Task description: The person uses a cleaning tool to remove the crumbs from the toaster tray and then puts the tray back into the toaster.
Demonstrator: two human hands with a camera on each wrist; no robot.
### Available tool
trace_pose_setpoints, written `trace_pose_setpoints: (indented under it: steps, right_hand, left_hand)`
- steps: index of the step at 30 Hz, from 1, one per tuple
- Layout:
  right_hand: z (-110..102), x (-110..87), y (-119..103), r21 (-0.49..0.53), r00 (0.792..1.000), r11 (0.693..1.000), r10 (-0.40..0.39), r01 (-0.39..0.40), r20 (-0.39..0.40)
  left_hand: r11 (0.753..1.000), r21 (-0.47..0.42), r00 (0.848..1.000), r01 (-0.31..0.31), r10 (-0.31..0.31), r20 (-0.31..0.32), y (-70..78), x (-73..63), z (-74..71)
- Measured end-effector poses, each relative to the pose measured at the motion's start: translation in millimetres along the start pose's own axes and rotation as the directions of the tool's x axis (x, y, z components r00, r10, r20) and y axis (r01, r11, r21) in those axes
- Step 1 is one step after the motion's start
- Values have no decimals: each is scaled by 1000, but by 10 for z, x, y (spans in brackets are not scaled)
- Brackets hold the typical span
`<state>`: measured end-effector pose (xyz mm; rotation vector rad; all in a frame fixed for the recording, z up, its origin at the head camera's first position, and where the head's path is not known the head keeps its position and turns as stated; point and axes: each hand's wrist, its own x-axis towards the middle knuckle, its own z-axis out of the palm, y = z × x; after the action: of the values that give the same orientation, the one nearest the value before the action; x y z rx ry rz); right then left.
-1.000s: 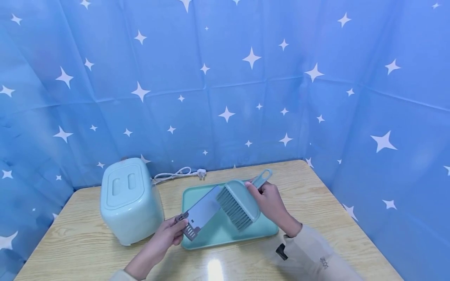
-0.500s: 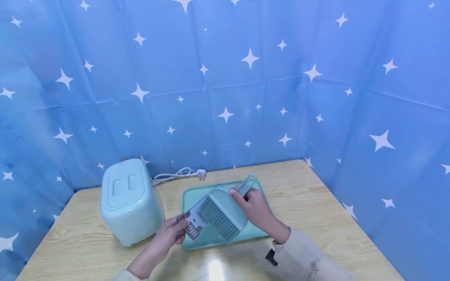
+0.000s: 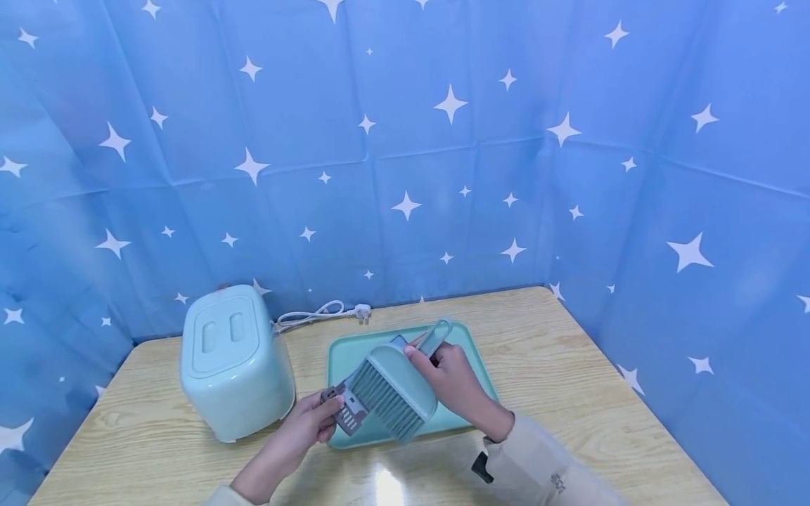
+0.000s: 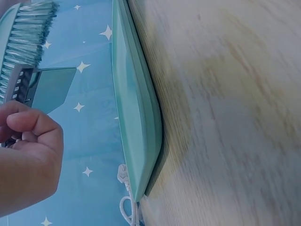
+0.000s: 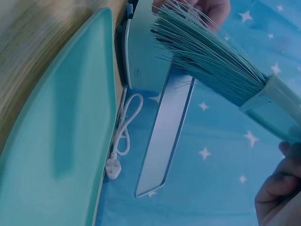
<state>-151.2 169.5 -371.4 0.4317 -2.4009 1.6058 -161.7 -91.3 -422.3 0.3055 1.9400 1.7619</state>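
Left hand (image 3: 310,423) pinches near end of flat plate (image 5: 164,132); plate's long axis runs forward-right from these fingers, under brush (image 3: 405,372); right hand (image 3: 452,381) grips brush.

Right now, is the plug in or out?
Out: the plug lies loose on the table, its prongs bare.

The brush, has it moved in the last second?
Yes. In the head view, the brush has shifted left and slightly down the picture, judged against the tray.
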Motion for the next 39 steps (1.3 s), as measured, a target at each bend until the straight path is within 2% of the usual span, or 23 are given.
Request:
trace_pose_setpoints:
  steps: [6,12,21,29,39]
  right_hand:
    - [-6,48,29,-33,1000,999,7,-8,-26]
    - [-36,87,82,-41,999,999,31,-33,-41]
    - [-106,111,147,-114,997,993,12,-22,-82]
    - [-188,175,215,-189,989,982,-44,17,-141]
    - [-284,205,306,-252,979,967,-32,-20,-199]
  left_hand:
    - [999,-20,999,-24,25,30,-24,-6,27]
    - [1000,-19,999,-23,24,24,-12,-6,33]
    - [1000,-8,999,-21,21,28,0,-40,6]
    - [999,26,999,-26,24,39,6,-54,-32]
    - [998,55,999,-16,13,45,18,-76,-79]
